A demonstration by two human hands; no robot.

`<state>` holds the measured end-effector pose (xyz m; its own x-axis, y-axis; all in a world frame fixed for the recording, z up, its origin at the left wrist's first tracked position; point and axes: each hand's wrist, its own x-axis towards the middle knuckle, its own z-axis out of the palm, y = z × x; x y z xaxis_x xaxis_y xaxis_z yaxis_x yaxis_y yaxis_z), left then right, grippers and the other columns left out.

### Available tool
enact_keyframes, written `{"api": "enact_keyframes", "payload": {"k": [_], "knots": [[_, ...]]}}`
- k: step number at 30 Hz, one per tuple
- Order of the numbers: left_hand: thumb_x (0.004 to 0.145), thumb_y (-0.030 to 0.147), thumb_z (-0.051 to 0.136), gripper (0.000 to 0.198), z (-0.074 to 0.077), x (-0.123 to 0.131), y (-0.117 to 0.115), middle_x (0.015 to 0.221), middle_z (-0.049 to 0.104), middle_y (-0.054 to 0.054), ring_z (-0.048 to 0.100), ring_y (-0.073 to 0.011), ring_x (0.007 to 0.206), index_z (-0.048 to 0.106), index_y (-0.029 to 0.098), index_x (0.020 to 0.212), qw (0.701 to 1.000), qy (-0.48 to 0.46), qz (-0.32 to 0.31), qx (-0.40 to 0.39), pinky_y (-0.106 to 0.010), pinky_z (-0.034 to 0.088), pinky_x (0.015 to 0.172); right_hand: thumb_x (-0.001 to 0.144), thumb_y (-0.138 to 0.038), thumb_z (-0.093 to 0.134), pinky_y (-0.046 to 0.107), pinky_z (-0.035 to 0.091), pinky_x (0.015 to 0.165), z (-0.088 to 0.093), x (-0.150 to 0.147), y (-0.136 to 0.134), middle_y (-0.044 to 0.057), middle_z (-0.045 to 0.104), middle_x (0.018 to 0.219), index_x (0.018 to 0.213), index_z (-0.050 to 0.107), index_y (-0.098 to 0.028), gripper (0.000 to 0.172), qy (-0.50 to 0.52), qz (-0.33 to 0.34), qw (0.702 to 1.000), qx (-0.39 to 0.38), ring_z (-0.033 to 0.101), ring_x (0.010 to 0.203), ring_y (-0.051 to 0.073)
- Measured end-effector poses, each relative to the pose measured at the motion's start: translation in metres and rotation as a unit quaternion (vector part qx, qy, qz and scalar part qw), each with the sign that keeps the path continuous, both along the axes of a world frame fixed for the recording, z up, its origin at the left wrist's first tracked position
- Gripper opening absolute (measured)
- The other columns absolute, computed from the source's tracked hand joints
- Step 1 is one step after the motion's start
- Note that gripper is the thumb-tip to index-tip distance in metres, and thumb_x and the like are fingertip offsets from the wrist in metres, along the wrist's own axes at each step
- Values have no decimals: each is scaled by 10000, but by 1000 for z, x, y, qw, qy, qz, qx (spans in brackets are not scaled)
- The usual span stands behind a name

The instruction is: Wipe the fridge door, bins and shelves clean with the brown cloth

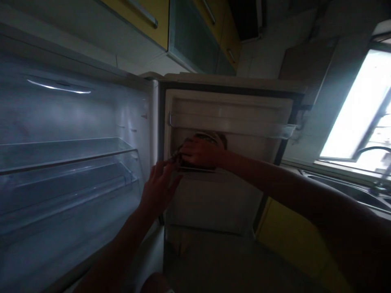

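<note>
I face an open fridge [70, 122] with its door [226, 106] swung open to the right. My right hand [200, 154] is closed over a dark rounded object [210, 139] resting on a shelf in the door. I cannot make out what the object is in the dim light. My left hand [159, 189] reaches up just below and left of it, fingers spread, fingertips near the shelf's left end.
Glass shelves [67, 152] run across the fridge interior at the left. A clear door rack [232, 126] sits above my right hand. Yellow wall cabinets [146, 16] hang overhead. A sink with a tap [371, 152] and a bright window [360, 110] lie to the right.
</note>
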<state>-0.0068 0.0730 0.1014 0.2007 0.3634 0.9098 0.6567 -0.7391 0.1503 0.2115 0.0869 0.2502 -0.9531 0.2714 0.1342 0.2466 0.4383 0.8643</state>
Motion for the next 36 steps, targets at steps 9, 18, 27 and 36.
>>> {"api": "enact_keyframes", "payload": {"k": [9,18,27,36], "knots": [[1104,372,603,202,9,2,1,1225,670,-103,688,-300,1135,627,263,1273,998,50,13,33,-432,661,883,1106,-153,530,511,481,1104,-7,101,9,53,743,1425,1222,790,-273,309,51,-30,995,78,629,1258,239],[1053,390,698,143,21,6,25,1134,728,-69,716,-261,1094,706,250,1081,991,-18,-130,16,-418,611,962,1038,-244,613,477,600,993,2,175,-35,158,673,1520,1352,777,-223,355,156,-206,966,17,655,1287,330],[1040,447,700,199,24,5,25,1025,678,-26,709,-225,965,740,254,1017,990,-49,-121,-62,-374,582,885,1140,-154,472,430,569,999,7,11,39,110,695,1488,1258,782,-188,333,111,-44,993,23,600,1353,271],[1043,474,725,224,20,-1,33,1064,716,-30,730,-222,1004,731,251,1016,982,-62,-167,-58,-363,582,898,1116,-204,432,545,560,1083,-3,185,-26,82,648,1581,1459,730,-320,468,245,-149,957,-30,626,1343,339]]}}
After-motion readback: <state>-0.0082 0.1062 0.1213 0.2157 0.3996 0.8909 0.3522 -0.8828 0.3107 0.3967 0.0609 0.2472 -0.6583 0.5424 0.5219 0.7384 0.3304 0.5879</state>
